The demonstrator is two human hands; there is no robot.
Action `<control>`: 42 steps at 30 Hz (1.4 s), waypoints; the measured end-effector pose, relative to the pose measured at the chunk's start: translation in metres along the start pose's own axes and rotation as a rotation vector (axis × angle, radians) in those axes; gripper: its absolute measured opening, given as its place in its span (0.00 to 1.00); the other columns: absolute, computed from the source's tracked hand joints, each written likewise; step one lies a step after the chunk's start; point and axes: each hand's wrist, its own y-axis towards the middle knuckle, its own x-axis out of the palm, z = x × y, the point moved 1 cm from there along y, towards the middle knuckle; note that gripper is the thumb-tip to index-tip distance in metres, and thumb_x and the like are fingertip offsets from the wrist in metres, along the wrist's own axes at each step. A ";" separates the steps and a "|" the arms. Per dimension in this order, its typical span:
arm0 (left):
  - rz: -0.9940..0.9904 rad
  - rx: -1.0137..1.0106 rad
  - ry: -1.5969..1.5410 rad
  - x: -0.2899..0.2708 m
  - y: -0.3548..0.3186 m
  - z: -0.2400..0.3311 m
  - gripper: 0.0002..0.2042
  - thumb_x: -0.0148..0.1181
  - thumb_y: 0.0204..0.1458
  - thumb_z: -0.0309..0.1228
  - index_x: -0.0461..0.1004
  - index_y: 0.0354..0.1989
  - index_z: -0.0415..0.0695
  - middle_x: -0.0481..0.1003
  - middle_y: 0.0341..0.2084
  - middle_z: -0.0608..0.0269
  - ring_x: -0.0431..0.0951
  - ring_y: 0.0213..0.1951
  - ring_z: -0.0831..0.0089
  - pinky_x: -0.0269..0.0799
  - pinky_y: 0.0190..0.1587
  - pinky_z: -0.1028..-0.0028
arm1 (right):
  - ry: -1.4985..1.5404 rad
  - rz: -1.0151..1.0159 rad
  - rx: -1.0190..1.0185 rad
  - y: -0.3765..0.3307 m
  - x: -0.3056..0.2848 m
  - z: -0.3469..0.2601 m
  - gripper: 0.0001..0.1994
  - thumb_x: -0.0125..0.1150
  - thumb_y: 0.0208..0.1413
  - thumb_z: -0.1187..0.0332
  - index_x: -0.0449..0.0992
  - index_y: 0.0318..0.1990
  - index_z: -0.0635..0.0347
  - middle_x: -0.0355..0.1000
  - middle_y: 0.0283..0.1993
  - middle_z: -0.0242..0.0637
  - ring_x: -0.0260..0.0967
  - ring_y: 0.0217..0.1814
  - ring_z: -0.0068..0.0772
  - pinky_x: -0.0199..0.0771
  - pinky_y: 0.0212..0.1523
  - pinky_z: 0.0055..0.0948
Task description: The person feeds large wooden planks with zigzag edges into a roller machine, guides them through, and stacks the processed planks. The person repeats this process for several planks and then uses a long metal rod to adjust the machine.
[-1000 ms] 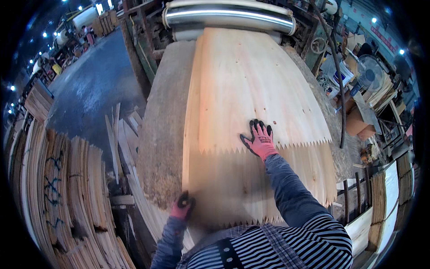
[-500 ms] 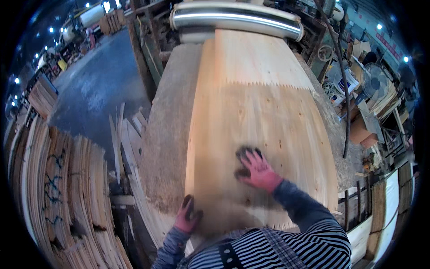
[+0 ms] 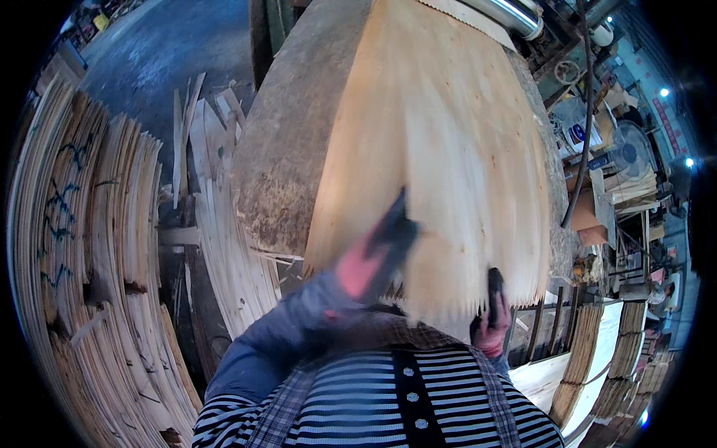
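Wide wood veneer sheets (image 3: pixel 463 149) with jagged near edges lie overlapped on a worn grey-brown table (image 3: pixel 287 142). My left hand (image 3: pixel 377 254), in a pink glove with dark fingers, is over the veneer beside the upper sheet's left edge. Motion smears its fingers, so whether they grip is unclear. At the near right, my right hand (image 3: pixel 491 321), gloved alike, is closed on the upper sheet's ragged near edge. Its dark thumb lies on top of the wood; the other fingers are partly hidden.
A shiny metal roller (image 3: pixel 515 16) crosses the table's far end. Tall veneer stacks (image 3: pixel 82 224) stand at the left, with loose wood strips (image 3: pixel 224 216) between them and the table. On the right are a fan (image 3: pixel 631 149), a hanging dark rod (image 3: pixel 582 149) and bundled veneer (image 3: pixel 582 351).
The view has tilted down and turned. My left hand has moved from the sheet's left edge in over the veneer. My right hand has left the sheet's middle for its near edge.
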 end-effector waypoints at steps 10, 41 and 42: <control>0.474 -0.489 1.277 -0.141 -0.052 -0.097 0.31 0.53 0.42 0.41 0.53 0.54 0.39 0.54 0.52 0.43 0.53 0.54 0.49 0.50 0.55 0.62 | -0.294 0.051 -0.288 0.147 0.004 -0.043 0.20 0.61 0.33 0.64 0.71 0.39 0.57 0.66 0.42 0.46 0.63 0.43 0.48 0.64 0.44 0.40; -0.062 -0.268 0.243 -0.004 0.049 0.009 0.15 0.46 0.51 0.32 0.64 0.46 0.39 0.69 0.38 0.62 0.68 0.41 0.75 0.63 0.44 0.76 | 0.037 -0.171 -0.207 0.003 0.055 0.028 0.35 0.62 0.32 0.59 0.58 0.52 0.57 0.50 0.57 0.50 0.44 0.59 0.57 0.46 0.55 0.52; -0.092 -0.252 0.167 0.020 0.050 0.024 0.16 0.45 0.52 0.33 0.63 0.47 0.40 0.68 0.39 0.62 0.68 0.42 0.74 0.63 0.45 0.75 | 0.090 -0.065 -0.132 0.007 0.036 0.018 0.31 0.58 0.38 0.62 0.57 0.52 0.58 0.51 0.56 0.51 0.47 0.58 0.55 0.48 0.56 0.48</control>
